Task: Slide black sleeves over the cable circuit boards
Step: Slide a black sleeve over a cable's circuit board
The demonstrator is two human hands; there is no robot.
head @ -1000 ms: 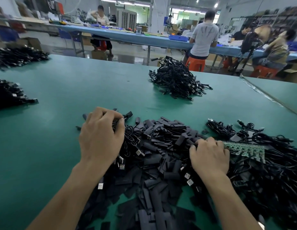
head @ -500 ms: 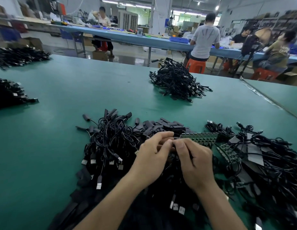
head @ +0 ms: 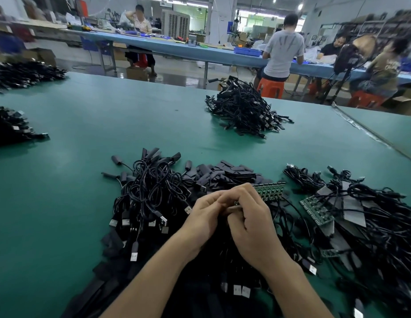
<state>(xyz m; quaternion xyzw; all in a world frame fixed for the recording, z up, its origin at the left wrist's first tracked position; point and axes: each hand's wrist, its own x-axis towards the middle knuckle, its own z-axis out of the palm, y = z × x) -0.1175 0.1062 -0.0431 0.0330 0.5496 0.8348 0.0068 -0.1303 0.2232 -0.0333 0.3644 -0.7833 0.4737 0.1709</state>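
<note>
My left hand [head: 206, 216] and my right hand [head: 252, 226] meet fingertip to fingertip above the black heap in front of me. Both have curled fingers that pinch the near end of a green circuit board strip [head: 271, 190], which sticks out behind my right knuckles. What sits between the fingertips is mostly hidden. Loose flat black sleeves [head: 227, 173] lie piled just beyond my hands. A bundle of black cables [head: 151, 196] with USB plugs lies to the left. A second green board panel [head: 317, 211] rests to the right among tangled cables [head: 378, 216].
On the green table [head: 85, 138], a heap of cables [head: 243, 111] sits at the far middle, and two more dark heaps [head: 9, 127] [head: 23, 74] lie at the left. Several people work at a blue bench [head: 200, 51] behind.
My hands left the sleeve pile and came together at the centre. The green board strip came with my right hand, and my left hand let go of the cable bundle at the left.
</note>
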